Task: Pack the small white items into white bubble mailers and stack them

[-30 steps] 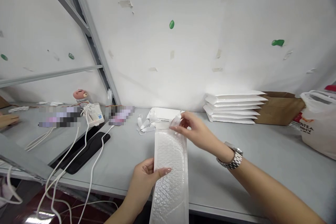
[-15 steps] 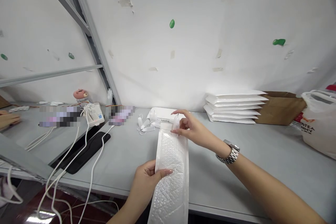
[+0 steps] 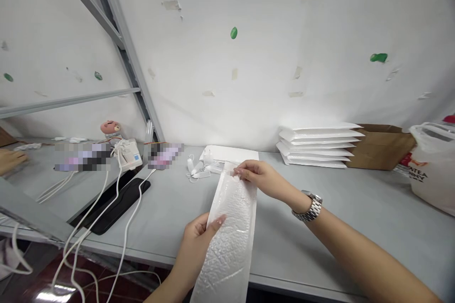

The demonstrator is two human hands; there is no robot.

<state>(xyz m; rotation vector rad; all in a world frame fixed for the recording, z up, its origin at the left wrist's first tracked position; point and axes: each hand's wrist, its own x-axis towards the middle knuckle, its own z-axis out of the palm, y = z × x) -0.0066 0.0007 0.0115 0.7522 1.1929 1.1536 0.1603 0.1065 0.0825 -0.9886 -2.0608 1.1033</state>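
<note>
A long white bubble mailer (image 3: pixel 227 236) slants up from the bottom edge, over the front of the table. My left hand (image 3: pixel 199 241) grips its left side, thumb on the bubbled face and fingers behind. At the mailer's top end, my right hand (image 3: pixel 258 177) has thumb and fingertips pinched together at the opening. Whatever is between those fingertips is hidden. Just behind and left, several small white plug-like pieces with thin cords (image 3: pixel 201 170) lie in a heap. Another white mailer (image 3: pixel 234 154) lies flat against the wall behind them.
White mailers are stacked (image 3: pixel 316 147) at the back right, beside a brown paper bag (image 3: pixel 382 149) and a white plastic bag (image 3: pixel 432 165). On the left are a black pad (image 3: pixel 117 206), trailing white cables (image 3: pixel 128 227), a power strip (image 3: pixel 128 154) and another person's hand (image 3: pixel 10 161).
My right hand has lowered to the mailer's opening, and the small white plug-like piece it held is out of sight. The mailer has tilted slightly, its bottom shifting left.
</note>
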